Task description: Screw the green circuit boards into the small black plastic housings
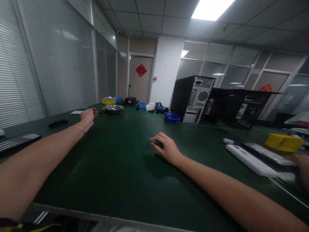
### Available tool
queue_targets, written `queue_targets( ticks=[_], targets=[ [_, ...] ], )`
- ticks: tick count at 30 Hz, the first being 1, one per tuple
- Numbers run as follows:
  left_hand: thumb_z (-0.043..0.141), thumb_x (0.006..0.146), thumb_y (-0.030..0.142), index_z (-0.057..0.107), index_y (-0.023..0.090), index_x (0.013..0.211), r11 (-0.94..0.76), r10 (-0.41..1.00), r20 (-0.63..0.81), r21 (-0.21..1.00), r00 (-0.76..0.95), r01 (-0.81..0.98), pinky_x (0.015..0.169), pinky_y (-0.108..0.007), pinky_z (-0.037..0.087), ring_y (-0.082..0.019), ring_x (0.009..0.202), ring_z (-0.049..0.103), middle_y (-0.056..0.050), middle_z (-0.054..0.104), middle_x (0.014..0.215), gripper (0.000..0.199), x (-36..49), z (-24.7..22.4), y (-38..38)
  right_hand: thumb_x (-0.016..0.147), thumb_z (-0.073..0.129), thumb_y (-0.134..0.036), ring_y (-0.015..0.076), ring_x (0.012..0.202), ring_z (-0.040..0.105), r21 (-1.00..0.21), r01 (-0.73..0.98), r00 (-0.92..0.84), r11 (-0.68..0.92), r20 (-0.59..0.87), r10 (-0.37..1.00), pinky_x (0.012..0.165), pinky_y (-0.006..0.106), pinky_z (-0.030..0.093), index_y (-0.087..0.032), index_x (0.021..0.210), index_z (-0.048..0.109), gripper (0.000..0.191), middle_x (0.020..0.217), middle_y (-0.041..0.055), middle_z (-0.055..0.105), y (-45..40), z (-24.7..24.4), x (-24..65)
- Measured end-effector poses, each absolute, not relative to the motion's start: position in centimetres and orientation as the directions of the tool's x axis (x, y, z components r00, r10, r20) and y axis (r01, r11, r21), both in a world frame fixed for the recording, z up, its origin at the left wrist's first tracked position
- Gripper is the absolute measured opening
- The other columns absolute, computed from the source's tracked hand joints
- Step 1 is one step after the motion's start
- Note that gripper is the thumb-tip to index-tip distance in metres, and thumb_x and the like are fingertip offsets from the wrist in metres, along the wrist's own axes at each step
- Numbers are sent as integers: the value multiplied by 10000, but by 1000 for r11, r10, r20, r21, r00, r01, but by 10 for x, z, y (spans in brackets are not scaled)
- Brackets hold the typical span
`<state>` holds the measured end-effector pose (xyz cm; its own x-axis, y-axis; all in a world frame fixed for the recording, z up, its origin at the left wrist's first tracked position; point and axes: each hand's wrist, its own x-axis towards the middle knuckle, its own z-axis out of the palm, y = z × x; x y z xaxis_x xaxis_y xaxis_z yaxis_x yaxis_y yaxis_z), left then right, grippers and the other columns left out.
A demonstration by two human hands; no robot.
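A small screwdriver (159, 144) with a dark handle and thin metal shaft is gripped in my right hand (169, 149), low over the green tabletop (116, 174). Its tip points to the left. My left hand (87, 118) reaches far forward on the left side, fingers closed around a small black object (93, 111) whose kind I cannot make out. Just beyond that hand stands a shiny round metal dish (113, 108). A white sheet (76, 112) lies to the hand's left.
Black computer cases (183, 96) stand at the back right, beside a blue bin (172, 117). At right lie a white long device (249, 159) and a yellow bin (283, 142), near another person's hand (303, 166). A dark panel (19, 141) lies at left.
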<state>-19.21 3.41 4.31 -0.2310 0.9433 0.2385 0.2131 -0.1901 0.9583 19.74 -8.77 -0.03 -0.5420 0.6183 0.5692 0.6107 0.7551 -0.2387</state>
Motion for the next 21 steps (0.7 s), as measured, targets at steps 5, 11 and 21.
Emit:
queue_targets(
  ticks=[5,11,21],
  targets=[
    [562,923,296,553,142,1194,-194,943,247,953,-223,234,841,-432,526,-243,1006,608,-95,583,1193,312,-157,30,42,942,572,-264,188,911,645,-232,631,-549,740,540,638,779,374,548,-161,1086,617,183,1097,61,640,-83,-3,198],
    [559,926,289,553,143,1189,-300,939,237,918,251,258,819,-417,536,-224,978,619,-98,593,1170,301,-69,8,18,940,576,-286,199,933,642,-250,708,-466,660,537,703,795,391,543,-161,1117,605,218,1125,69,632,-67,-8,213],
    [698,785,230,704,155,1019,-557,726,280,776,628,298,856,-328,465,-212,940,625,-65,696,1006,246,-23,4,-36,945,567,-270,210,967,638,-261,696,-494,669,503,709,817,407,540,-174,1186,574,259,1165,76,618,-69,-5,217]
  ],
)
